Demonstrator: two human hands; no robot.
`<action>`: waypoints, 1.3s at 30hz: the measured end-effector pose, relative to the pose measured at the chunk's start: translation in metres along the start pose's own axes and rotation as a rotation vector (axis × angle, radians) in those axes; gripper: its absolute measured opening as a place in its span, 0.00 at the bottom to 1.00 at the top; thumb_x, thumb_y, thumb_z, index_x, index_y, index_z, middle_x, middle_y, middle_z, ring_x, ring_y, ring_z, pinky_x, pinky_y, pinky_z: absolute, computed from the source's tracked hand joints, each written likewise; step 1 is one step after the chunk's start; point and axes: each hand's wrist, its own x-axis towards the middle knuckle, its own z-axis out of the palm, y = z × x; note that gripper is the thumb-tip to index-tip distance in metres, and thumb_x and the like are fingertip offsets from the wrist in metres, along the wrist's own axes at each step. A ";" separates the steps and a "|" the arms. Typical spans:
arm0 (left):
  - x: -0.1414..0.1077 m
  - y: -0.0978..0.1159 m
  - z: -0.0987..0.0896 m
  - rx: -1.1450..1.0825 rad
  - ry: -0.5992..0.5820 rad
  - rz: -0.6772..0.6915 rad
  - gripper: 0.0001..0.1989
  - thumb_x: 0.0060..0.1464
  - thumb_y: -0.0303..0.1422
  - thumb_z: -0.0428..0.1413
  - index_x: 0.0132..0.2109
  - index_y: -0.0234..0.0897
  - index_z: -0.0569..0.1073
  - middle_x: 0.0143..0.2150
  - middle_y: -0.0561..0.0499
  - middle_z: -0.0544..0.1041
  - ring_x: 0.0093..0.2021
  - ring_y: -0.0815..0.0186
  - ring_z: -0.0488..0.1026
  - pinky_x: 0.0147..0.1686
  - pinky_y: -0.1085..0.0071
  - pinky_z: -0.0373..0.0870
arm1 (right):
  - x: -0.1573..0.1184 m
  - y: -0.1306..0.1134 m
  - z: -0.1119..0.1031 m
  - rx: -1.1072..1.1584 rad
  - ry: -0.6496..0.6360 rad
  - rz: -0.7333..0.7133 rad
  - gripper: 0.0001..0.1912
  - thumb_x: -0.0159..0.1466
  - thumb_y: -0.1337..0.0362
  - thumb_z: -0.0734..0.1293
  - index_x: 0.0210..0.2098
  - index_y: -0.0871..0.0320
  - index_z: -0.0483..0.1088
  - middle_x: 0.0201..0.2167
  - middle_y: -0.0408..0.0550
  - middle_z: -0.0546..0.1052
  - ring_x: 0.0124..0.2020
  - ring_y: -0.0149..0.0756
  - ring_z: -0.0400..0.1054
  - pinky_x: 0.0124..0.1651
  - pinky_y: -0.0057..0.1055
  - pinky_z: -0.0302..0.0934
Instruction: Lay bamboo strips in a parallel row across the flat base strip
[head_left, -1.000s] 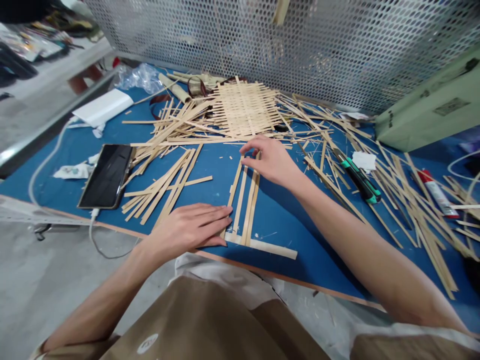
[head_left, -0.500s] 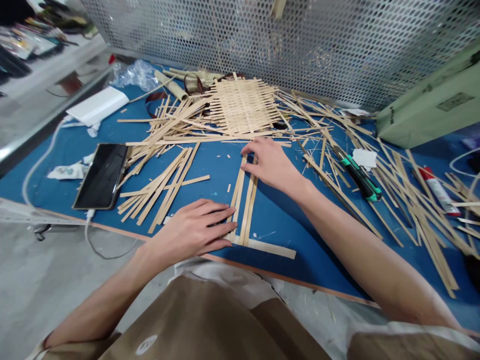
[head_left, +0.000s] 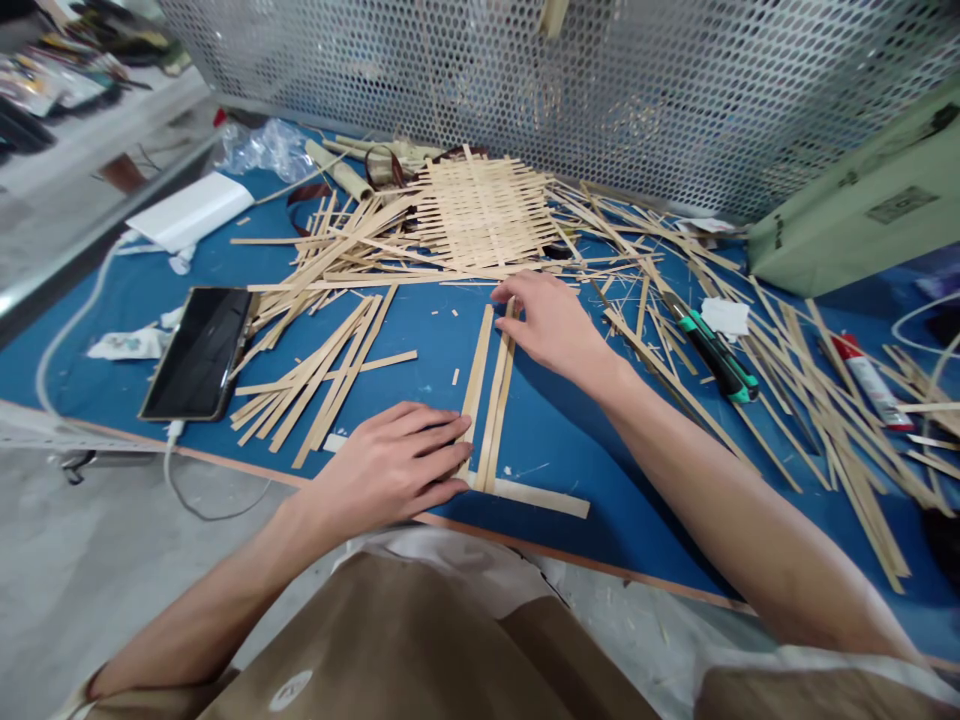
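Observation:
My left hand [head_left: 409, 455] lies palm down near the table's front edge, fingers spread over the lower ends of upright bamboo strips [head_left: 478, 370]. A crosswise strip [head_left: 544, 497] runs beneath those lower ends. My right hand [head_left: 544, 318] is at the top of the right-hand strips [head_left: 499, 410], its thumb and index finger curved around their upper ends. A narrow gap parts the left strips from the right ones. Behind my hands rests a woven bamboo panel [head_left: 486, 215] with loose strip ends around its sides.
Loose strips [head_left: 341, 375] lie left and right on the blue table [head_left: 585, 440]. A phone [head_left: 199, 350] and a white power bank [head_left: 190, 212] are at left. At right are a green-black cutter [head_left: 716, 355], a glue tube [head_left: 874, 380] and a green bag [head_left: 855, 200]. Metal mesh stands behind.
My right hand has shifted slightly right, from the upper ends of the left strips to the right ones. My left hand stays nearly in place.

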 end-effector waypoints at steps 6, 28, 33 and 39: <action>-0.003 -0.001 0.002 -0.008 0.021 -0.013 0.14 0.70 0.39 0.57 0.54 0.37 0.78 0.56 0.45 0.84 0.57 0.55 0.80 0.53 0.55 0.81 | -0.003 -0.008 0.008 -0.109 0.023 0.051 0.10 0.67 0.65 0.68 0.46 0.59 0.79 0.51 0.57 0.76 0.55 0.56 0.67 0.57 0.49 0.61; 0.006 -0.003 0.002 -0.018 -0.008 0.029 0.15 0.71 0.41 0.55 0.54 0.39 0.79 0.57 0.46 0.83 0.58 0.57 0.80 0.55 0.57 0.80 | -0.003 -0.005 0.010 -0.095 0.066 0.216 0.09 0.69 0.60 0.65 0.37 0.57 0.75 0.48 0.57 0.77 0.54 0.55 0.68 0.55 0.50 0.59; 0.006 -0.002 0.003 -0.022 -0.025 0.022 0.15 0.71 0.41 0.55 0.55 0.38 0.79 0.59 0.46 0.82 0.59 0.57 0.80 0.56 0.56 0.80 | -0.003 -0.004 0.010 -0.090 0.074 0.237 0.08 0.68 0.60 0.66 0.35 0.56 0.74 0.48 0.57 0.78 0.55 0.58 0.68 0.56 0.54 0.60; 0.007 -0.002 0.003 -0.010 -0.019 0.025 0.16 0.71 0.41 0.54 0.55 0.37 0.79 0.59 0.46 0.82 0.59 0.57 0.80 0.55 0.56 0.80 | -0.004 -0.005 0.010 -0.088 0.077 0.242 0.07 0.67 0.59 0.68 0.38 0.56 0.75 0.49 0.57 0.77 0.56 0.58 0.68 0.56 0.55 0.61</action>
